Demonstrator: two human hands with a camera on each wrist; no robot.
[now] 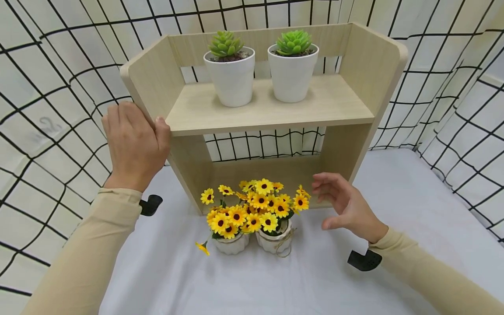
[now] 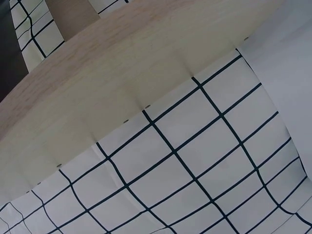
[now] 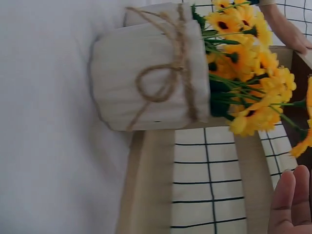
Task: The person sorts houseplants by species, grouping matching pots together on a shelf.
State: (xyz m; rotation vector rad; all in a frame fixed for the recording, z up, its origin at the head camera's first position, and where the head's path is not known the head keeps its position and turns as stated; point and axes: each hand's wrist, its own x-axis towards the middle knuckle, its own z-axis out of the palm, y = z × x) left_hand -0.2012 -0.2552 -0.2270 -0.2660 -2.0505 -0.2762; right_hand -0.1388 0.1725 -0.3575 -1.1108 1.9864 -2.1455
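Note:
A light wooden two-tier shelf [image 1: 271, 124] stands on the white cloth. My left hand [image 1: 135, 146] grips the front edge of its left side panel, the thumb toward the inside. That panel [image 2: 126, 73] fills the upper part of the left wrist view, where the hand itself is hidden. Two white ribbed pots of yellow artificial sunflowers, a left one [image 1: 232, 245] and a right one [image 1: 273, 241], stand before the shelf. To their right, my right hand [image 1: 350, 203] hovers with fingers loosely bent, holding nothing. Twine circles the nearer pot [image 3: 146, 78] in the right wrist view.
Two white pots with green succulents, one left [image 1: 232, 83] and one right [image 1: 293, 74], sit on the upper board. A black wire grid [image 1: 71, 83] surrounds the shelf at the back and sides. White cloth [image 1: 252, 288] covers the table.

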